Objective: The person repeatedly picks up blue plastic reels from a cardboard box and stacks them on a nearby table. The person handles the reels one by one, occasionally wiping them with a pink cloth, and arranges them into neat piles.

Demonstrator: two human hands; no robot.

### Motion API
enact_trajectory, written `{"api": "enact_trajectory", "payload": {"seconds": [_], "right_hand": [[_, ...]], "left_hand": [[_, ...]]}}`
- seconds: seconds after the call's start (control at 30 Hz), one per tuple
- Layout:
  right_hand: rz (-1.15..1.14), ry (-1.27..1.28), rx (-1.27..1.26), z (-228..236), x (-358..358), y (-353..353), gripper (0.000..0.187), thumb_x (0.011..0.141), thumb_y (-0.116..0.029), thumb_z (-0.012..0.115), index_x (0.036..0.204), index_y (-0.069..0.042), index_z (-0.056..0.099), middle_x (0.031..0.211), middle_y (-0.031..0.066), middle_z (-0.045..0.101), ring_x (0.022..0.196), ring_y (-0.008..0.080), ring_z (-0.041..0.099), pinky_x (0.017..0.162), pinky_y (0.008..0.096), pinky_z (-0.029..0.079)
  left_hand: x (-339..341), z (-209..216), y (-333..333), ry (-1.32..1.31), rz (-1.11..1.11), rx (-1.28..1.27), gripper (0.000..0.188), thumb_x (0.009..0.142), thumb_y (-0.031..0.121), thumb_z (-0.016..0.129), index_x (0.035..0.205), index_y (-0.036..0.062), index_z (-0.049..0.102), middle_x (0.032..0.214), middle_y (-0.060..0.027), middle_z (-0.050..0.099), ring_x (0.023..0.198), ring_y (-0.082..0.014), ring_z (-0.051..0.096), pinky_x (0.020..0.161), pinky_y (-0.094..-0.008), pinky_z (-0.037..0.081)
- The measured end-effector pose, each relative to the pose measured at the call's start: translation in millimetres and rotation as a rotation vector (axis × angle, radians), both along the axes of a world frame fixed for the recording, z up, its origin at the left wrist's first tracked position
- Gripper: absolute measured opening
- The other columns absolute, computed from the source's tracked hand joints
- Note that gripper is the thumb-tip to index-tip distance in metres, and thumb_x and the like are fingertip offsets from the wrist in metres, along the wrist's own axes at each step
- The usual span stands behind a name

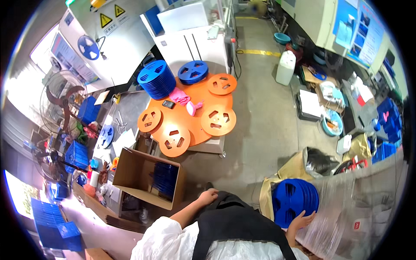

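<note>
We saw the right hand (pixel 302 221) at the near edge of a row of blue slotted discs (pixel 289 201), its fingers stretched along their rims; we could not tell whether it grasped any of them. Those discs stood on edge in an open brown sack (pixel 265 200) on the person's right, just beside a sheet of clear plastic wrap (pixel 331 216). The left hand (pixel 209 196) was by the hip, close to the black apron (pixel 236 216), with its fingers loosely bent, and we could not make out whether it held anything. Near it, on the left, we found an open cardboard box (pixel 135 184) with more blue discs (pixel 165 178) packed inside. Ahead was the bench (pixel 211 145), where orange slotted discs (pixel 219 121) lay around a pink cloth (pixel 179 96) and a small black device (pixel 168 104), with a tall blue stack (pixel 157 80) and a shorter blue stack (pixel 193 73) along the far side.
</note>
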State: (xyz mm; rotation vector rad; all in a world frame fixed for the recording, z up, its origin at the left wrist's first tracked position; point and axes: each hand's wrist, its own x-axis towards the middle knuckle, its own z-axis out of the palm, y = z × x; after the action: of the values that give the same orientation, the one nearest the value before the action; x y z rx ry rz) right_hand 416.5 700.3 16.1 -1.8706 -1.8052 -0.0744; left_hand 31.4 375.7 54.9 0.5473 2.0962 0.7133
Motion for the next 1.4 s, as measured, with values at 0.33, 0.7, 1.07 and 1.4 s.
{"api": "enact_trajectory", "payload": {"seconds": [0.33, 0.7, 1.07, 1.4], "right_hand": [[0.521, 0.058, -0.192, -32, -226, -23, 0.057, 0.077, -0.015, 0.068, 0.128, -0.003, 0.046, 0.137, 0.0240, 0.041, 0.128, 0.0380, 0.038, 0.103, 0.0469, 0.032], [1.592, -0.353, -0.844, -22, -591, -94, 0.040, 0.079, -0.024, 0.068, 0.112, -0.004, 0.058, 0.113, 0.0166, 0.059, 0.107, 0.0332, 0.056, 0.091, 0.0401, 0.046], [1.767, 0.202, -1.145, 29, -1098, -270, 0.046, 0.081, -0.027, 0.071, 0.116, -0.003, 0.054, 0.105, 0.0105, 0.062, 0.097, 0.0201, 0.060, 0.085, 0.0349, 0.048], [1.649, -0.391, -0.659, 61, -1386, -361, 0.083, 0.061, -0.047, 0.082, 0.116, 0.009, 0.054, 0.114, 0.0264, 0.059, 0.109, 0.0350, 0.058, 0.093, 0.0390, 0.046]], "left_hand": [[-140, -33, -72, 0.012, 0.094, 0.131, 0.039, 0.086, 0.024, 0.058, 0.121, 0.0064, 0.057, 0.108, -0.0155, 0.066, 0.102, -0.0299, 0.063, 0.088, -0.0373, 0.048], [-171, -56, -297, -0.215, 1.649, 0.470, 0.036, 0.086, 0.011, 0.059, 0.121, 0.0023, 0.055, 0.086, -0.0051, 0.062, 0.065, -0.0107, 0.056, 0.056, -0.0212, 0.043], [-40, -81, -252, -0.504, 1.968, 0.391, 0.017, 0.090, 0.020, 0.056, 0.085, 0.0042, 0.053, 0.061, -0.0042, 0.052, 0.047, -0.0136, 0.048, 0.042, -0.0277, 0.039], [-180, -63, -208, -0.633, 2.068, 0.246, 0.018, 0.090, 0.018, 0.056, 0.094, 0.0011, 0.053, 0.067, -0.0061, 0.055, 0.056, -0.0147, 0.051, 0.050, -0.0279, 0.042]]}}
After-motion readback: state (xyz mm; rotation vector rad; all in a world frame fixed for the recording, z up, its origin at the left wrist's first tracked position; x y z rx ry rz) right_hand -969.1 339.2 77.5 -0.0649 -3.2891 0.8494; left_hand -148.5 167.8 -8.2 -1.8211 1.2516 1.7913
